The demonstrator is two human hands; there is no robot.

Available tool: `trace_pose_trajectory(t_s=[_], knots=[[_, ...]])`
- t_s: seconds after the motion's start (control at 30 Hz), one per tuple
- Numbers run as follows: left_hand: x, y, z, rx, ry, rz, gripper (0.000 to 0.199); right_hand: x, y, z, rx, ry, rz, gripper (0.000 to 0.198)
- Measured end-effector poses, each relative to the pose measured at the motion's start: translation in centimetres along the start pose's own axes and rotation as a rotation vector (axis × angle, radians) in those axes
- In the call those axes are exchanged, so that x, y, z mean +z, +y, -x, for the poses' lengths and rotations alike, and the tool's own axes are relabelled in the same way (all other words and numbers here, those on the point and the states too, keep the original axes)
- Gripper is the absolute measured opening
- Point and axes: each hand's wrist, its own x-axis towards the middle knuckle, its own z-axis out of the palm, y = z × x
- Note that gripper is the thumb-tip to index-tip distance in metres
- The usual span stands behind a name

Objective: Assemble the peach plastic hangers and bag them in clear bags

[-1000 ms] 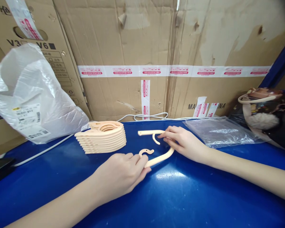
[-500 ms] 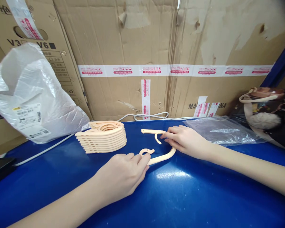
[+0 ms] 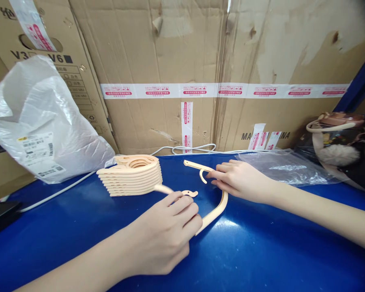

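A cream plastic folding hanger (image 3: 215, 214) lies partly spread on the blue table. My right hand (image 3: 235, 178) is closed on its middle, with one straight arm and a small curved hook sticking out to the left. My left hand (image 3: 170, 231) is closed at the end of the hanger's lower arm. From under its fingers a cream bar (image 3: 163, 189) points left and a curved hook piece (image 3: 190, 193) shows beyond them. The left fingertips and how these parts join are hidden. To the left stands a stack of several folded hangers (image 3: 134, 178).
A white plastic parcel bag (image 3: 48, 121) leans at the left by a dark flat object (image 3: 1, 217). Cardboard boxes (image 3: 158, 52) wall off the back, with a white cable (image 3: 194, 149) along their foot. At right lie a clear plastic bag (image 3: 286, 168) and a dark handbag (image 3: 340, 150).
My left hand has shifted slightly right and nearer me. The hanger's lower arm has swung toward me, and a cream bar now shows left of that hand. My right hand stays nearly in place.
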Motion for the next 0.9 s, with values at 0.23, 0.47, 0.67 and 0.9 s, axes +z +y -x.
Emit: trace_pose_trajectory(t_s=[0.23, 0.47, 0.67, 0.9], knots=[[1.4, -0.9, 0.5, -0.108, 0.080, 0.054, 0.041, 0.6, 0.4, 0.0, 0.101, -0.029, 0.036, 0.022], [2.4, -0.8, 0.9, -0.309, 0.095, 0.131, 0.048, 0.7, 0.1, 0.0, 0.194, -0.030, 0.041, 0.020], [1.3, -0.2, 0.5, -0.330, 0.035, 0.342, 0.025, 0.5, -0.2, 0.0, 0.269, -0.051, -0.023, 0.023], [1.9, 0.1, 0.4, -0.335, 0.055, 0.327, 0.014, 0.0, -0.9, 0.0, 0.283, -0.037, -0.045, 0.022]])
